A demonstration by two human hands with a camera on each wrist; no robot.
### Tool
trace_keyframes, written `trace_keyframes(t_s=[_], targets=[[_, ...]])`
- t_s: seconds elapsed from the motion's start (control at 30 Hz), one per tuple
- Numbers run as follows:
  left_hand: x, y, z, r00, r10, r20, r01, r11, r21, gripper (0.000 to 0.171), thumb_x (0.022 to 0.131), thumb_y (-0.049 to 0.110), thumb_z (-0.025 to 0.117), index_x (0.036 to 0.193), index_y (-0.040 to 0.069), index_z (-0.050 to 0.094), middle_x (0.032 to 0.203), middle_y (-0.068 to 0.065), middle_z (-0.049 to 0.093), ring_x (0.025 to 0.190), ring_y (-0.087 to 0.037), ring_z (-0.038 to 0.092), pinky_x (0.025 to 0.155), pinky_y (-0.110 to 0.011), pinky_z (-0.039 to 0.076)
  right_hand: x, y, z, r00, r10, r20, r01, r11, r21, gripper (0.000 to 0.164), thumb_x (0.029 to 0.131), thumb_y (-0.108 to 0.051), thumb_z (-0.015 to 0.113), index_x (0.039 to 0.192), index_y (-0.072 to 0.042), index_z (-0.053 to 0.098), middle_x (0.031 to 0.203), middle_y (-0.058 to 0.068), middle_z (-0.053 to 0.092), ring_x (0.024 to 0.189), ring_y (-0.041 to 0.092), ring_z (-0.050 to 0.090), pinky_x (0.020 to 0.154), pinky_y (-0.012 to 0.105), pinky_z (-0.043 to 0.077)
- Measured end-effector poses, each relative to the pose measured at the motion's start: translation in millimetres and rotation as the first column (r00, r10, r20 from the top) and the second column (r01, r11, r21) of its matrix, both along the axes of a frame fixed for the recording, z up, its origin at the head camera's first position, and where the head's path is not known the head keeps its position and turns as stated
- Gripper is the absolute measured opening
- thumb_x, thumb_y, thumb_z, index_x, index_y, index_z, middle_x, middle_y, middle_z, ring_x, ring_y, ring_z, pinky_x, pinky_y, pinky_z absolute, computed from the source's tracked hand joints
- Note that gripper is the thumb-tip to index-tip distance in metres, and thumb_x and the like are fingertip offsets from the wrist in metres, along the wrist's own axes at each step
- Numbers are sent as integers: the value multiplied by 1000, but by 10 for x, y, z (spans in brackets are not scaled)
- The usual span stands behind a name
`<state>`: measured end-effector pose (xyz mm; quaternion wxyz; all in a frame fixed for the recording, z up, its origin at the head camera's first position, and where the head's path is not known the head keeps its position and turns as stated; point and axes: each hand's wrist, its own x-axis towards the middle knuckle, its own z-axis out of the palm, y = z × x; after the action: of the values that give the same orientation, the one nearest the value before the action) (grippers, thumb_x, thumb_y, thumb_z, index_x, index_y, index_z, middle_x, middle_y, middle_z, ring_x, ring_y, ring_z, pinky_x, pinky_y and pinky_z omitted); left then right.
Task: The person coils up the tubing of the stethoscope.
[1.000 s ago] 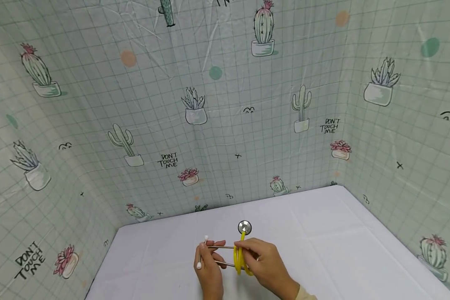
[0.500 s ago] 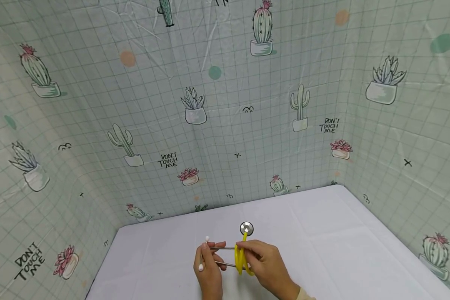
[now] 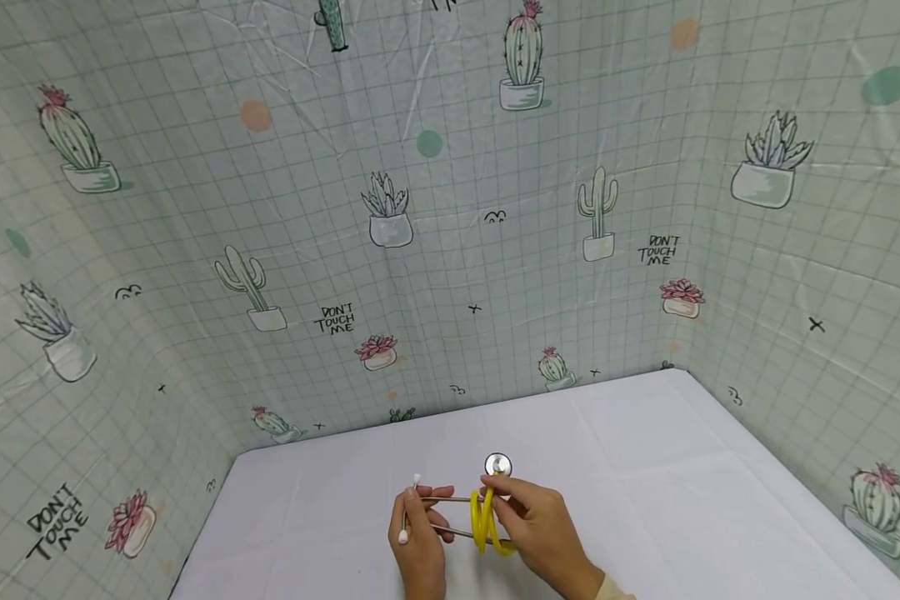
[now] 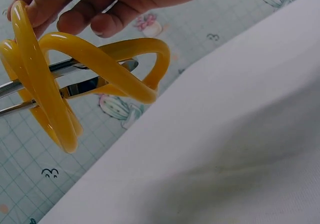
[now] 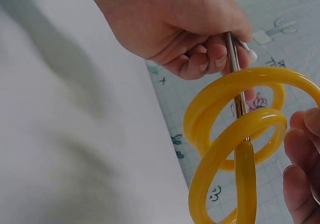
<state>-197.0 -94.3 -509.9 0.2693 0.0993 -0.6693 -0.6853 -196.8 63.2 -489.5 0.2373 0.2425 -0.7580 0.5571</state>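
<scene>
A stethoscope with yellow tubing (image 3: pixel 480 521) is held above the table between both hands. Its metal ear tubes (image 3: pixel 461 531) pass through several loose coils of that tubing. My left hand (image 3: pixel 420 537) grips the ear tubes near the white eartips (image 3: pixel 402 537), thumb on top. In the right wrist view, the left hand (image 5: pixel 195 23) has its fingers curled round a metal tube (image 5: pixel 233 53). My right hand (image 3: pixel 546 527) pinches the tubing just below the round silver chest piece (image 3: pixel 498 464), which sticks up beyond the fingers. In the left wrist view, the right hand's fingertips (image 4: pixel 102 23) are close above the coils.
A white cloth (image 3: pixel 615 467) covers the table below the hands. Behind it and at both sides hangs a pale green gridded sheet (image 3: pixel 450 267) printed with potted cacti. The table's back edge meets this sheet.
The chest piece has moved down and slightly right, closer over the right hand's fingers. The right hand has shifted slightly right, and the coils look more spread apart. The left hand has barely moved.
</scene>
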Motion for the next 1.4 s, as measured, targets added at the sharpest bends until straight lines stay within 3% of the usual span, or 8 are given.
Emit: trace_keyframes(t_s=[0.1, 0.27, 0.43, 0.9, 1.1, 1.4], targets=[[-1, 0, -11, 1000, 8, -2, -8, 1000, 3, 41, 111, 37, 35, 104, 2, 56, 93, -7, 75, 48, -17, 49, 43, -30, 51, 8, -4, -13, 1000, -18, -9, 18, 1000, 18, 36, 86, 11, 71, 114, -12, 75, 95, -2, 75, 61, 3, 60, 51, 20, 52], [-3, -4, -23, 1000, 30, 1, -30, 999, 15, 42, 111, 36, 33, 104, 2, 56, 92, -7, 75, 47, -17, 48, 42, -30, 50, 11, -8, -34, 993, -63, -98, 72, 993, 90, 37, 82, 10, 75, 113, -10, 74, 95, -4, 74, 63, -2, 56, 51, 14, 48], [-1, -12, -22, 999, 33, -12, -33, 999, 28, 41, 111, 34, 33, 102, 1, 55, 92, -9, 75, 46, -17, 48, 41, -31, 49, 13, -6, -52, 991, -97, -87, 109, 984, 141, 35, 82, 6, 77, 113, -9, 74, 94, -7, 72, 63, -4, 55, 51, 13, 48], [-20, -33, -29, 999, 40, -31, -39, 999, 35, 42, 111, 34, 34, 103, 0, 56, 91, -9, 75, 48, -16, 48, 42, -31, 50, 35, -32, -57, 966, -185, -180, 215, 962, 169, 30, 78, 6, 79, 105, -7, 74, 79, -19, 53, 65, -5, 48, 55, 8, 44], [-20, -38, -33, 996, 79, -33, -78, 997, 16, 45, 111, 38, 33, 102, 0, 55, 90, -9, 75, 47, -16, 48, 41, -31, 50, 31, -32, -50, 958, -187, -218, 226, 960, 167, 30, 75, 7, 81, 101, -7, 75, 78, -18, 52, 65, -5, 47, 54, 7, 43], [-21, -41, -42, 988, 120, -98, -120, 993, 7, 42, 112, 33, 32, 102, -2, 54, 90, -11, 75, 44, -15, 47, 39, -30, 49, 27, -28, -30, 967, -173, -189, 201, 969, 143, 29, 75, 7, 81, 100, -8, 76, 80, -18, 53, 65, -4, 47, 54, 9, 43]])
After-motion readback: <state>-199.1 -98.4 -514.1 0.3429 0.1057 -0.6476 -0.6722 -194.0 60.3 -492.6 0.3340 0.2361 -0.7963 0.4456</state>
